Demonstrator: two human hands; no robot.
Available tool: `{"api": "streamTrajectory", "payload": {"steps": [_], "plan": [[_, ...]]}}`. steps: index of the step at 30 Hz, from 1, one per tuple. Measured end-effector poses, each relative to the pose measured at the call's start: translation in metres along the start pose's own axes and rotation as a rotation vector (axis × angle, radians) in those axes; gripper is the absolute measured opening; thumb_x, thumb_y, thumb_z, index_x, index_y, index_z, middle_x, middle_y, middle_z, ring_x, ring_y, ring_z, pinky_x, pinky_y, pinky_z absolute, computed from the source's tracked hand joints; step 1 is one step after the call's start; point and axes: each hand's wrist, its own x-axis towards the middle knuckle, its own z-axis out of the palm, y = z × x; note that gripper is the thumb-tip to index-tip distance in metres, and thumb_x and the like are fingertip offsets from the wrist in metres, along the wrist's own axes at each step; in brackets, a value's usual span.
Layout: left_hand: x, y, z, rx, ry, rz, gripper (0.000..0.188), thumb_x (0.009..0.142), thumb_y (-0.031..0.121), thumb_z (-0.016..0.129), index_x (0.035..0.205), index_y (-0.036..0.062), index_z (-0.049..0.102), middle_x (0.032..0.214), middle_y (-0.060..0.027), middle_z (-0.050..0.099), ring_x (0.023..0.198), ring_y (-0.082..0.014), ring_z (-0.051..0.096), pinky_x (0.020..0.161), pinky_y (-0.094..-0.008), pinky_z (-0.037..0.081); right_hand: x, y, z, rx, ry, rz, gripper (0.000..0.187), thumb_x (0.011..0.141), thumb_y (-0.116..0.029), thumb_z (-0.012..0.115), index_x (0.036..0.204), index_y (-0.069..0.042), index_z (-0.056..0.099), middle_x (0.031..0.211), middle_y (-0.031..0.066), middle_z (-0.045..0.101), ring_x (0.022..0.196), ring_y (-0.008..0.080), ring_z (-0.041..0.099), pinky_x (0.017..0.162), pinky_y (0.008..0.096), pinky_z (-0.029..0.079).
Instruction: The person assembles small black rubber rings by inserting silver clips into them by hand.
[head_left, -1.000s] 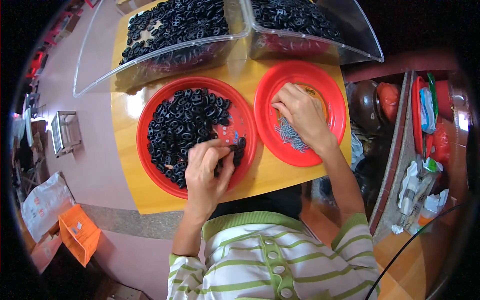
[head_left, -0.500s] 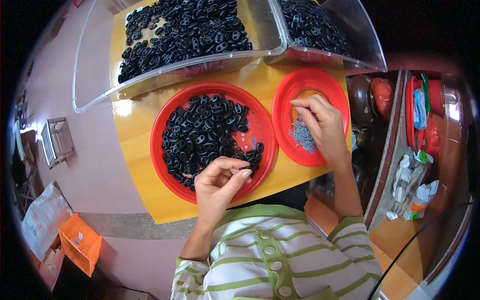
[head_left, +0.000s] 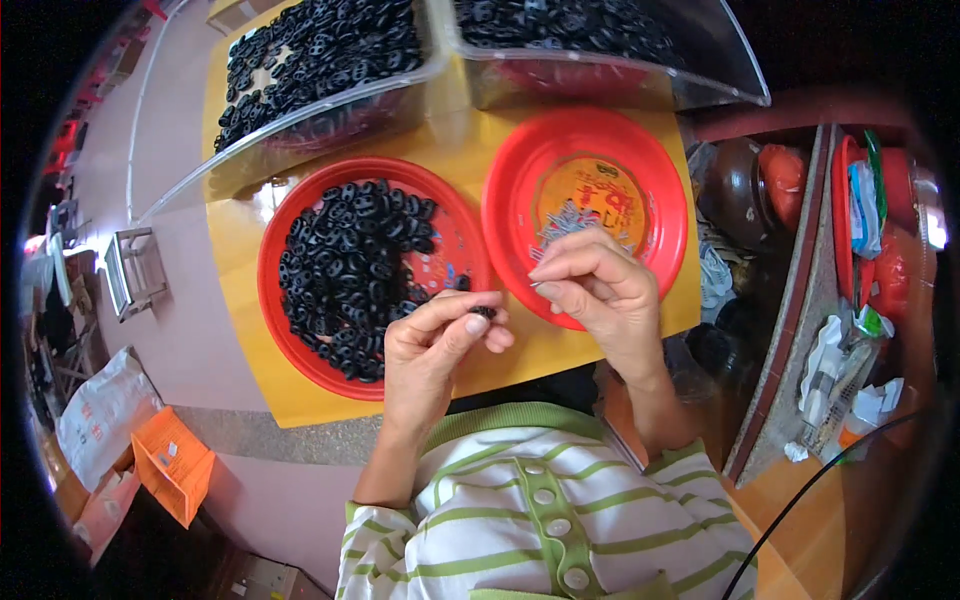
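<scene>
My left hand (head_left: 428, 345) is closed, pinching a small black plastic piece (head_left: 484, 312) between thumb and fingertips in front of my chest. Facing it, my right hand (head_left: 605, 300) is also in a pinch, with a thin metal pin (head_left: 535, 285) just showing at the fingertips. The two hands are a short gap apart. Behind my left hand, a red basin (head_left: 272, 330) carries a heap of black oval pieces (head_left: 350, 265) with two holes each. Beyond my right hand lies a red dish (head_left: 660, 200) with a patterned middle and a pile of grey metal pins (head_left: 570, 222).
Clear plastic bins (head_left: 330, 112) full of black pieces stand at the back of the yellow tabletop (head_left: 235, 290). To the right are a dark jar (head_left: 735, 180) and a ledge with packets (head_left: 825, 370). An orange bag (head_left: 172, 465) and a metal stool (head_left: 130, 275) are at left.
My right hand has left the pin pile, coming down and left toward my left hand with a pin in its fingertips. The left hand still pinches its black piece. The view has shifted slightly.
</scene>
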Motion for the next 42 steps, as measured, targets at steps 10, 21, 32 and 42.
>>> {"api": "streamTrajectory", "payload": {"steps": [10, 21, 32, 42], "plan": [[-0.015, -0.025, 0.079, 0.208, -0.077, 0.001, 0.018, 0.092, 0.005, 0.055, 0.105, -0.0060, 0.062, 0.094, -0.0142, 0.067, 0.079, -0.0173, 0.065, 0.073, -0.0278, 0.052, -0.055, 0.012, -0.046, 0.431, 0.005, -0.124, 0.009, 0.087, -0.003, 0.062, 0.096, -0.002, 0.064, 0.099, 0.0062, 0.060, 0.090, 0.0129, 0.058, 0.079, 0.0255, 0.047], [-0.027, -0.035, 0.099, 0.234, -0.097, -0.011, 0.018, 0.092, 0.008, 0.057, 0.102, -0.0052, 0.063, 0.093, -0.0132, 0.067, 0.076, -0.0144, 0.064, 0.070, -0.0268, 0.052, -0.073, 0.017, -0.057, 0.426, -0.001, -0.179, 0.007, 0.089, -0.004, 0.061, 0.095, 0.000, 0.063, 0.098, 0.0053, 0.059, 0.082, 0.0099, 0.058, 0.073, 0.0230, 0.049], [-0.019, -0.022, 0.076, 0.103, -0.068, -0.042, 0.017, 0.091, 0.009, 0.058, 0.101, -0.0044, 0.063, 0.089, -0.0123, 0.068, 0.074, -0.0144, 0.065, 0.068, -0.0264, 0.052, -0.058, 0.014, -0.031, 0.585, -0.010, -0.070, 0.009, 0.090, -0.005, 0.059, 0.097, -0.001, 0.063, 0.100, 0.0070, 0.060, 0.083, 0.0105, 0.059, 0.073, 0.0232, 0.049], [-0.020, 0.004, 0.033, 0.030, -0.059, -0.002, 0.015, 0.092, 0.007, 0.057, 0.099, -0.0041, 0.064, 0.088, -0.0104, 0.067, 0.074, -0.0131, 0.064, 0.068, -0.0249, 0.052, -0.035, 0.006, 0.017, 0.538, -0.079, -0.033, 0.010, 0.090, -0.004, 0.059, 0.099, 0.000, 0.062, 0.101, 0.0066, 0.058, 0.079, 0.0121, 0.062, 0.068, 0.0234, 0.053]]}}
